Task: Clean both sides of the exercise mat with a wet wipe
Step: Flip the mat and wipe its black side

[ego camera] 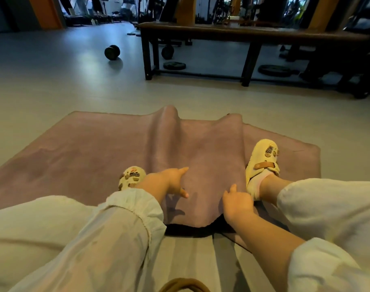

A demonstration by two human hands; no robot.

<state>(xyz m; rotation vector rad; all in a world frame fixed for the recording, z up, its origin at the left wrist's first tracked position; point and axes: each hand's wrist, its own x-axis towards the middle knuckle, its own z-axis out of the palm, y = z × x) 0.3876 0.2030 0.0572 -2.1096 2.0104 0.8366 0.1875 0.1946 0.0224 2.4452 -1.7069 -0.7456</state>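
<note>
A: Where's the exercise mat [91,152] sitting?

B: Purple, lying on the floor [53,85], buckling into two raised folds running away from the person. Near edge is lifting, dark underside showing under it.

A: Hands?

B: Left hand [173,182] is resting on the mat near the left fold, forefinger pointing forward, thumb out, fingers mostly straight, gripping nothing. Right hand [238,204] is sitting at the right fold's near edge with fingers curling over it; can't tell if it's actually pinching the mat.

A: Wipe?

B: Not seeing one in either hand.

A: Feet?

B: Left shoe [131,178] and right shoe [262,163], both cream clogs, standing on the mat either side of the hands.

A: Background?

B: Dumbbell [112,52] lying on the floor well beyond the mat, long dark bench [243,34] behind, weight plates [174,65] lying under it.
</note>
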